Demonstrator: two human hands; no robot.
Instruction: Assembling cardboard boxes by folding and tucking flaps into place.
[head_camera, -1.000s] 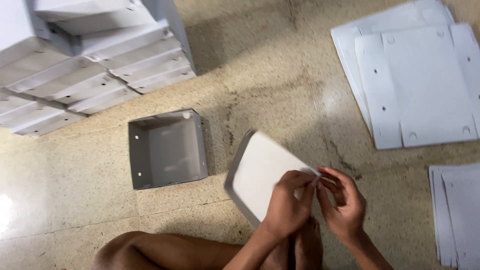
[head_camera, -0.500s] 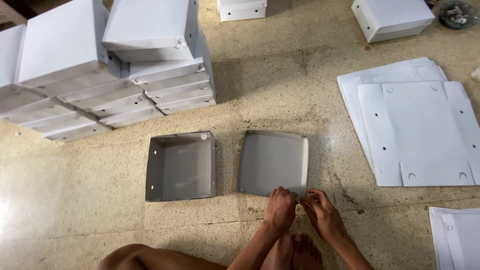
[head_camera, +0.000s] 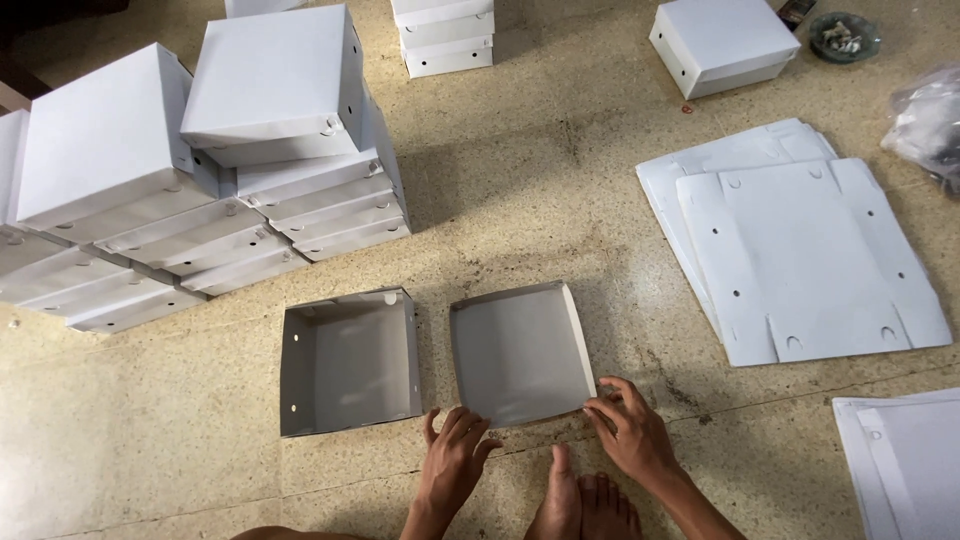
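A shallow grey cardboard tray (head_camera: 518, 350) lies open side up on the floor in front of me. My left hand (head_camera: 452, 455) rests with spread fingers at its near left corner. My right hand (head_camera: 628, 428) touches its near right corner, fingers apart. Neither hand grips anything. To the left of the tray stands a deeper grey open box (head_camera: 347, 362) with small holes in its walls. My bare feet (head_camera: 583, 503) show between my hands at the bottom edge.
Stacks of finished white boxes (head_camera: 200, 190) fill the far left. More white boxes (head_camera: 443, 35) and a single one (head_camera: 722, 40) stand at the back. Flat punched white card sheets (head_camera: 800, 250) lie at right, further sheets (head_camera: 905, 460) at bottom right. A small dish (head_camera: 845, 35) sits top right.
The tray, held tilted in both hands a second ago, now lies flat on the floor beside the deeper box. My hands have moved apart to its near corners.
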